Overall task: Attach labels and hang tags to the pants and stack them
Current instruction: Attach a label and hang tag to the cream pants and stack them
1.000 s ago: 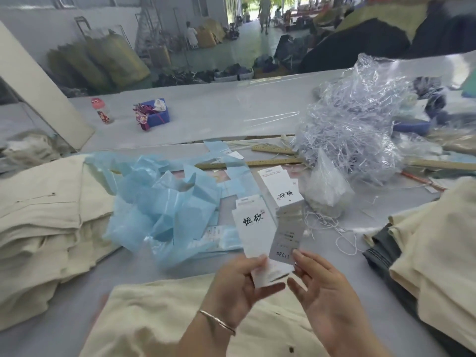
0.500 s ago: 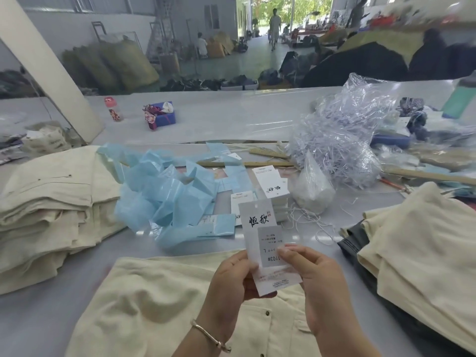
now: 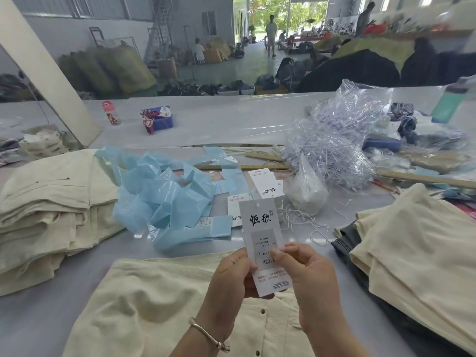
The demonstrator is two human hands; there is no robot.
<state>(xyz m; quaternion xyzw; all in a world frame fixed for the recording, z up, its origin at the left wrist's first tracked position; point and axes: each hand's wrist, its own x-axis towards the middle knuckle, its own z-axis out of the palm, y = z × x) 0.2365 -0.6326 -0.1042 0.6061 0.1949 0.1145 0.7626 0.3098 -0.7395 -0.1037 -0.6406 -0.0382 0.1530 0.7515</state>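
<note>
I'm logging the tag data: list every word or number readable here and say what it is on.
"恒欣": large black characters on the hang tag pinched by the left hand and right hand.
"#1103": grey sticker on that tag, printed upside down.
"L": same sticker, above the number.
"MADE IN CHINA": tag's bottom edge, barely legible.
Sticker's small lines, the red print: too small.
Tag stack on the table: same characters upside down; fine print unreadable.

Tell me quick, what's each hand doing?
Left hand: holding the white hang tag.
Right hand: pinching the size sticker on that tag.
</note>
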